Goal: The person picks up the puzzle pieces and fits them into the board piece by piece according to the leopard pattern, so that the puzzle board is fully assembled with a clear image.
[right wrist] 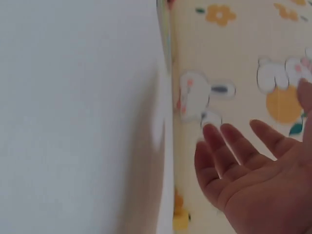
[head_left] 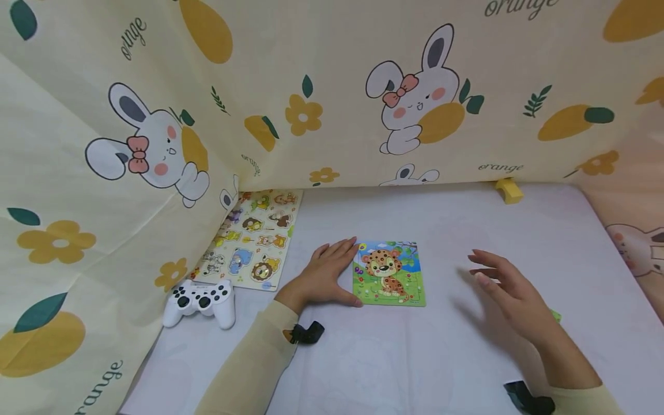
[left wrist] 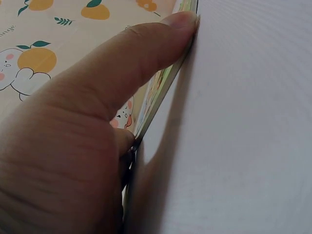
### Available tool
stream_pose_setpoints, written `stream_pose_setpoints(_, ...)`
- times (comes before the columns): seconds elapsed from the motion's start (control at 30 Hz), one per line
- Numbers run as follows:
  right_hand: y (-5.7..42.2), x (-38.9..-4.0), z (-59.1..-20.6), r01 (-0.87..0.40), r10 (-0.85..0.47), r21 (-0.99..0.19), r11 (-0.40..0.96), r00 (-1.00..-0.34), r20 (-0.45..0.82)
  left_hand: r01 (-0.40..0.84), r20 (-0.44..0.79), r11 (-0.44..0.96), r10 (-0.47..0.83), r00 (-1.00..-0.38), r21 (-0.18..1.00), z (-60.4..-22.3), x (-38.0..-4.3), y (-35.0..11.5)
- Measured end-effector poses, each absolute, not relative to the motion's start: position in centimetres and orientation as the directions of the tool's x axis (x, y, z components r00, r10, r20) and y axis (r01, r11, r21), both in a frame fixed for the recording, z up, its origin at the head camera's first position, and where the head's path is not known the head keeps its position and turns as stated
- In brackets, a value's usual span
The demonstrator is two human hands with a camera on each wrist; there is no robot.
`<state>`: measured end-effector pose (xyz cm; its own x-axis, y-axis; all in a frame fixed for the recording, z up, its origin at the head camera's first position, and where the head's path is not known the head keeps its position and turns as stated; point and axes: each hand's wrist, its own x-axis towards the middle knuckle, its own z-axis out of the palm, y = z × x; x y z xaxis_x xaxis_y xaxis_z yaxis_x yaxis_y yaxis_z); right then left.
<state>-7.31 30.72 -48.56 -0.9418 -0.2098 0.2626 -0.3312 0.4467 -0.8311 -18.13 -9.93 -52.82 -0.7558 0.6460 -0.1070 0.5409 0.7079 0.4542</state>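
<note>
A square jigsaw puzzle (head_left: 389, 274) with a cartoon leopard on green grass and blue sky lies on the white table. My left hand (head_left: 324, 279) is spread at its left side. The thumb (left wrist: 161, 44) touches the lower left corner in the left wrist view, and the fingertips are by the upper left corner. To the right of the puzzle, apart from it, my right hand (head_left: 516, 300) hovers over the table. Its fingers are loosely bent and hold nothing, as the right wrist view of the hand (right wrist: 258, 180) shows too. A small green thing (head_left: 556, 315) is mostly hidden behind that hand.
At the left lies a white game controller (head_left: 199, 301). Behind it is an animal picture board (head_left: 259, 242), partly covered by the patterned cloth (head_left: 332, 92) that hangs round the table. A yellow block (head_left: 510, 191) sits at the table's back edge.
</note>
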Motion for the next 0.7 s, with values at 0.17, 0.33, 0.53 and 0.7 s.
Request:
stream_pose_setpoints(0.17, 34.3, -6.2, -48.4, -0.338, -0.17, -0.85, 0.404, -0.941, 0.294, 0.543, -0.101, 0.704, 0.648, -0.755, 0.458, -52.8, -18.1, -10.0)
stream_pose_setpoints(0.33, 37.6, -5.0, -49.1, -0.271, -0.069, -0.858, 0.437, -0.961, 0.269, 0.541, -0.102, 0.7, 0.65, -0.753, 0.466, -52.5, -18.1, -9.9)
stream_pose_setpoints(0.53, 41.4, -3.8, -50.3, -0.138, 0.041, -0.853, 0.503, -0.982, 0.183, 0.537, -0.109, 0.704, 0.647, -0.754, 0.465, -52.4, -18.0, -9.9)
stream_pose_setpoints(0.7, 43.3, -3.3, -51.3, -0.044, 0.025, -0.863, 0.503, -0.998, 0.066, 0.533, -0.107, 0.704, 0.645, -0.757, 0.47, -52.4, -18.0, -10.0)
